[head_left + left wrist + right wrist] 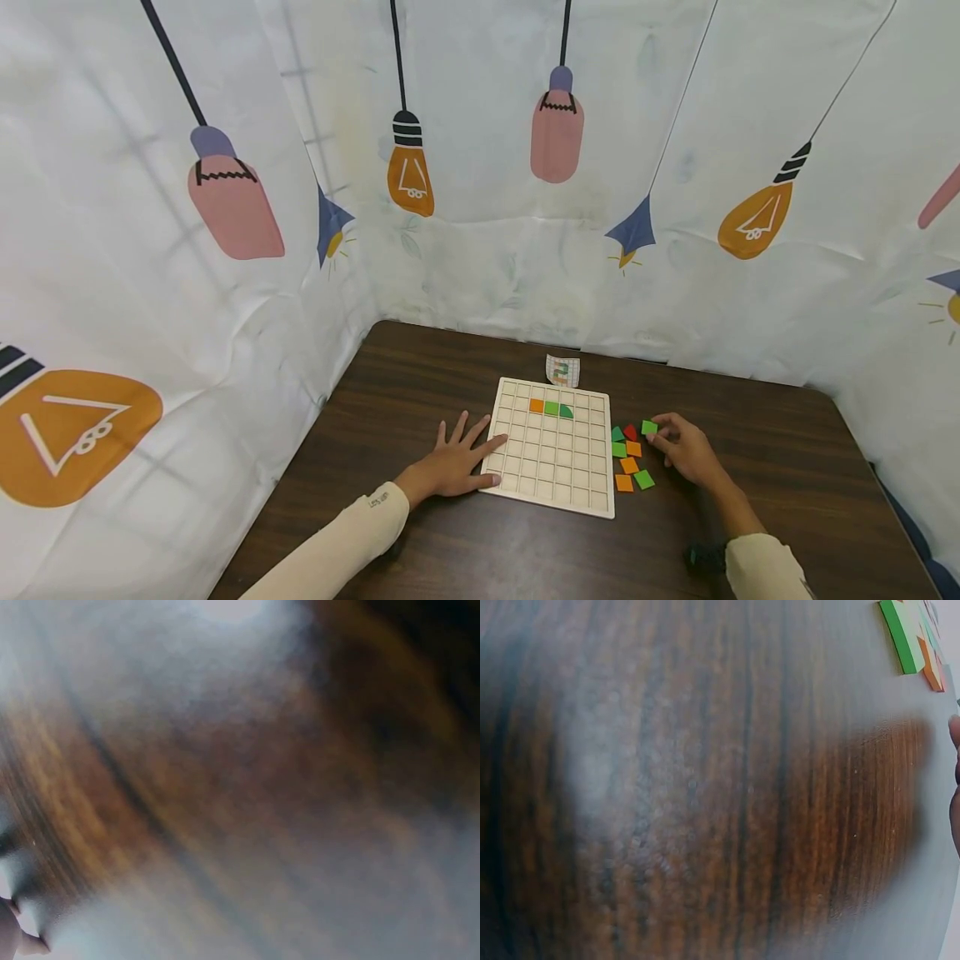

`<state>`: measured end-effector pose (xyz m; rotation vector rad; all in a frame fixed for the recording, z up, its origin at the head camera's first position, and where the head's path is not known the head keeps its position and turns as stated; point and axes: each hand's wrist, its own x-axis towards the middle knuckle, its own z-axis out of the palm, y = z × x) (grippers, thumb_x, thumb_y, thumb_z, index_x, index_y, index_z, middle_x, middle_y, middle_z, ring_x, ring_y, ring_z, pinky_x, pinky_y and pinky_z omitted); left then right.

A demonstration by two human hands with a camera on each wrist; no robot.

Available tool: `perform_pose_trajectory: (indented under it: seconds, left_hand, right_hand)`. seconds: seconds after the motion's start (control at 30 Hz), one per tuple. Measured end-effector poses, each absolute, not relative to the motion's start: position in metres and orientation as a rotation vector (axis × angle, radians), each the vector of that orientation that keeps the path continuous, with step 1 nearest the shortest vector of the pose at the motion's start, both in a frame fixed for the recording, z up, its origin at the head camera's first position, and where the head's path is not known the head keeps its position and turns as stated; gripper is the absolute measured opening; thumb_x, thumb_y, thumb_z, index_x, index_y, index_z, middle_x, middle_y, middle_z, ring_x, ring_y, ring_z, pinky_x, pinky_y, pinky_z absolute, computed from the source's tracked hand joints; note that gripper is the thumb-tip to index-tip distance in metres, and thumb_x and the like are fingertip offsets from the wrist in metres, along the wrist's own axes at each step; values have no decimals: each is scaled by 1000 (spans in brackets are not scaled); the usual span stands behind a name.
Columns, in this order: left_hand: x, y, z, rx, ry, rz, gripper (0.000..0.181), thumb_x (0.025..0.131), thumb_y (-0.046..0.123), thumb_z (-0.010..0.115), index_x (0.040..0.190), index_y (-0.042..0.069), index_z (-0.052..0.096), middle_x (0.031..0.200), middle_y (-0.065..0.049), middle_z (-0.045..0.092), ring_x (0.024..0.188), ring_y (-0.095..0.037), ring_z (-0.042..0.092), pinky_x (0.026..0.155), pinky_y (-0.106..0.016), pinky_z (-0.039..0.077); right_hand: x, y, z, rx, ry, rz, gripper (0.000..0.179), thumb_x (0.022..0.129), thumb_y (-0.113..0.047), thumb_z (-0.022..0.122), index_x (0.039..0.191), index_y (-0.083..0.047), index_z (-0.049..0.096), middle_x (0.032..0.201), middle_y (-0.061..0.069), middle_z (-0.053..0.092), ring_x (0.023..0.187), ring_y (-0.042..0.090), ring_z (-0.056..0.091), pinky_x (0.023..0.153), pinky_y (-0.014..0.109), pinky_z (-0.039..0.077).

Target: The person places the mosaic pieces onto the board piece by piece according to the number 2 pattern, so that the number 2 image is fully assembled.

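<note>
A pale gridded board [555,467] lies on the table, with an orange square tile [536,406], a green square tile [551,408] and a dark green rounded tile [566,412] in one of its upper rows. My left hand [450,467] has its fingers spread and touches the board's left edge. To the right of the board, my right hand [688,450] pinches a light green square tile [648,427] between thumb and fingertips. Beside it lie loose tiles, among them a red one [631,432], orange squares [625,483] and green squares [643,479].
A small printed paper [562,372] with a coloured pattern stands or lies behind the board. The dark wooden table [427,367] meets a white curtain [480,275] printed with lamps at its back and left. The left wrist view is mostly blurred tabletop.
</note>
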<state>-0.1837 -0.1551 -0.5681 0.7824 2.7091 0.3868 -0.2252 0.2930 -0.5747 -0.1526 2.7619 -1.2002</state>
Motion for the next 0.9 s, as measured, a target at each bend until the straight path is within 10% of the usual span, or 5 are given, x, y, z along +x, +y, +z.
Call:
perform_pose_trajectory:
  seconds: [0.9]
  left_hand:
    - [-186, -156, -571, 779, 2707, 376, 73, 99, 68, 41, 161, 36, 21, 170, -10, 7, 152, -52, 0, 110, -79, 8]
  right_hand:
    - [-220, 268, -564, -227, 2689, -1357, 37, 95, -16, 71, 126, 1, 59, 97, 15, 70, 56, 15, 57, 53, 31, 51]
